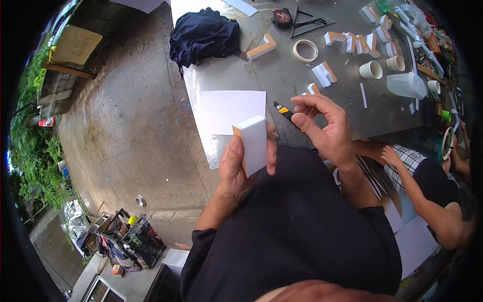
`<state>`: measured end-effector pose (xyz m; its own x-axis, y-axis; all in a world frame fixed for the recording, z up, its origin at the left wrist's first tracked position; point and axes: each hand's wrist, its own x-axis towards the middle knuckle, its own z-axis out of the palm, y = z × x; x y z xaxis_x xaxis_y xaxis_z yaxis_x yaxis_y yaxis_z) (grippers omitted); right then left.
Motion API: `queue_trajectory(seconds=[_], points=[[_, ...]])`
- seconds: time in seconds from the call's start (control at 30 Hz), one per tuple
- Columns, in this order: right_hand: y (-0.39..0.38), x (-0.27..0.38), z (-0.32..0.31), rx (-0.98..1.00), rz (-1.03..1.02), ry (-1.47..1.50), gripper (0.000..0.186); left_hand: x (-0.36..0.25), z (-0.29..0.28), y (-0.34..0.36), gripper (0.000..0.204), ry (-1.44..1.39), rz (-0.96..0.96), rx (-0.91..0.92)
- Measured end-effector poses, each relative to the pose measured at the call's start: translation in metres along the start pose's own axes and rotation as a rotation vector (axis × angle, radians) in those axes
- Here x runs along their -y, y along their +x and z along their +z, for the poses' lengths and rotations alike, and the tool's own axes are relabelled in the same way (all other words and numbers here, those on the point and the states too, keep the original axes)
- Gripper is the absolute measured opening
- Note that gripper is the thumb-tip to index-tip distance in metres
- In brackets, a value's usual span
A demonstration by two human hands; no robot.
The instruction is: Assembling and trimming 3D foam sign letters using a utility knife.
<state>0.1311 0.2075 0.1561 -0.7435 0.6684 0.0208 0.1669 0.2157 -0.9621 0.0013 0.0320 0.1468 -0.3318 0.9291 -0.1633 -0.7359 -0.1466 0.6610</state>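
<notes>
- While I watch from my end, the white block [254, 148] with tan sides sits in the left hand [232, 166], up off the surface [362, 116] by its near-left corner
- Left hand: wrapped round the block, thumb on the left side, fingers on the right, so gripping
- Right hand [329, 128]: thumb and fingers curled with a gap between; I see nothing in it
- Key relation: block lies left of the right hand, clear of its fingertips; long axis runs roughly toward and away from the wearer, slight tilt, big white face up to my view; left hand is the nearer, already on it
- Utility knife [285, 111], black and yellow: on the surface near its near edge, just beyond the right thumb, partly hidden, blade end pointing away and left
- White sheet [221, 105]: along the left edge, behind the block
- Tape roll [295, 51]: farther in from the near edge
</notes>
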Motion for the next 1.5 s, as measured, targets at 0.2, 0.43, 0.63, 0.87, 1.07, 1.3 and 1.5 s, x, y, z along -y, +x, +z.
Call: queue_trajectory(seconds=[0.2,0.43,0.63,0.87,1.07,1.3,1.5], points=[[-0.003,-0.01,0.003,0.003,0.026,-0.069,0.027,-0.005,0.007,0.001,0.083,-0.439,-0.06,0.091],[-0.002,-0.006,0.007,0.054,0.032,-0.061,0.024,-0.005,0.01,0.001,0.085,-0.491,-0.072,0.11],[-0.001,0.003,0.007,0.079,0.002,0.03,0.024,-0.004,0.004,-0.003,0.087,-0.256,-0.077,0.156],[0.0,0.017,0.001,0.196,-0.083,0.343,0.026,-0.007,0.004,-0.002,0.086,-0.052,-0.134,0.136],[0.004,0.028,-0.001,0.363,-0.048,0.382,0.03,-0.006,0.008,-0.005,0.084,-0.044,-0.128,0.088],[0.003,0.018,-0.002,0.395,0.03,0.58,0.025,-0.015,0.008,0.001,0.079,0.109,-0.127,0.157],[0.009,0.016,-0.012,0.404,-0.088,0.423,0.037,-0.023,0.011,0.003,0.062,0.425,-0.072,0.048]])
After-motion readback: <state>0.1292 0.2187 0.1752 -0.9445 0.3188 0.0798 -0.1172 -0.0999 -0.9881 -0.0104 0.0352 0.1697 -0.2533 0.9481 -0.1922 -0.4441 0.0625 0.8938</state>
